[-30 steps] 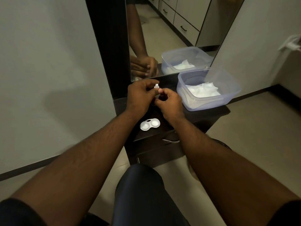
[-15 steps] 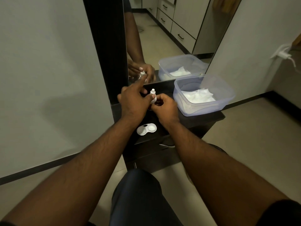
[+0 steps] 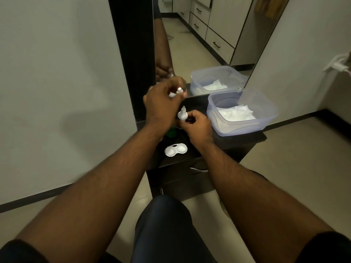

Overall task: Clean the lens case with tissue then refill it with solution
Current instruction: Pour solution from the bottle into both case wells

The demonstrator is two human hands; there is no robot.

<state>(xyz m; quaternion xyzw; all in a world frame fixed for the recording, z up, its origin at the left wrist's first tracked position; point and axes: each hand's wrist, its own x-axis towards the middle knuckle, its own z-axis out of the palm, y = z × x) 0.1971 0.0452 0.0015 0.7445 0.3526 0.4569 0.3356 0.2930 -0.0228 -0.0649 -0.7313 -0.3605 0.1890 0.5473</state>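
**Cap off the solution bottle, lens case open on the surface**

At the centre of the frame the fingers [image 3: 191,115] of the right hand [image 3: 197,125] are curled round the small white solution bottle [image 3: 182,115], holding it upright with its bare nozzle pointing up. Just above and to the left, the left hand [image 3: 161,103] is raised, its fingertips pinching a small white cap [image 3: 179,90]; the cap is clear of the nozzle, apart from the bottle. A second bit of white shows under the left fingers, but what it is cannot be told.

Below the hands, in the lower middle of the frame, the white lens case [image 3: 175,149] lies flat on the dark surface [image 3: 237,143], both round wells open and facing up, touched by neither hand. Just above and left of the case, partly hidden by the left wrist, sits something green [image 3: 171,132], too covered to make out.

At the right of the frame a clear plastic tub [image 3: 266,120] stands on the same surface with white tissue [image 3: 236,113] lying inside it. Behind the hands a mirror [image 3: 199,44] with a dark frame repeats the tub and the left hand. A drawer handle [image 3: 197,169] shows on the front below the surface.
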